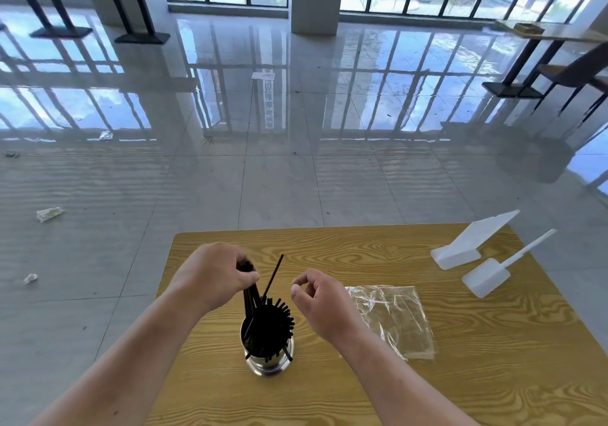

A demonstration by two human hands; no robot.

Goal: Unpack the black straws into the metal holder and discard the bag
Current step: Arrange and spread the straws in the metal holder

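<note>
A round metal holder [270,363] stands on the wooden table [460,343], near its front left. Black straws [273,323] fill it, fanned out over its rim. My left hand [217,274] is above the holder, shut on a bunch of the straws, whose lower ends reach into it. One straw [274,274] sticks up tilted between my hands. My right hand [316,300] hovers just right of the holder, fingers loosely curled and holding nothing. The clear plastic bag [391,320] lies flat on the table to the right of my right hand.
Two white plastic scoops [473,244] [487,277] lie at the table's far right corner. Crumpled wrappers [49,213] lie on the shiny tiled floor to the left. Tables and a chair [566,73] stand farther off.
</note>
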